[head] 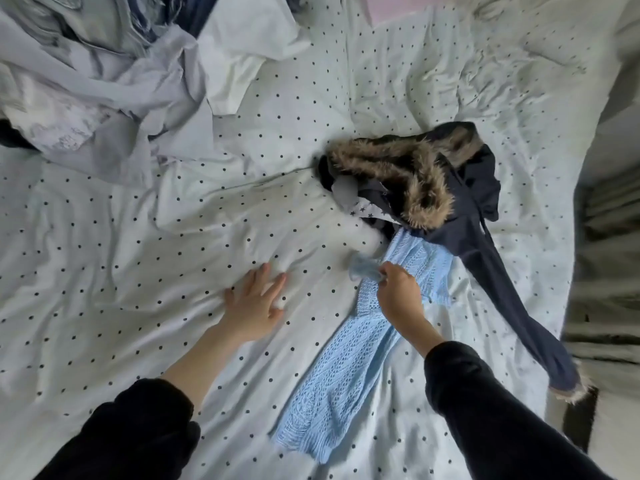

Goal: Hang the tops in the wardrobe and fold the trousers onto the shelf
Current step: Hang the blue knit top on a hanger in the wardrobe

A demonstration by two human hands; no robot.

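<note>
we are pinching the light, floppy blue knit top (363,344) at its edge with our right hand (398,292) fingers — left hand (252,306) lying flat, fingers released.

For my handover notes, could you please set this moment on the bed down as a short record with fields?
surface: white bed sheet with dark dots, creased
right hand: right hand pinches a small pale-blue piece at the upper end of the light-blue knitted garment
left hand: left hand rests flat on the sheet, fingers spread
knit position: lies stretched out, its far end tucked under the dark navy jacket with brown fur trim
other laundry: heap of pale grey and white clothes at the far left
hanging or folding: not yet begun
</note>
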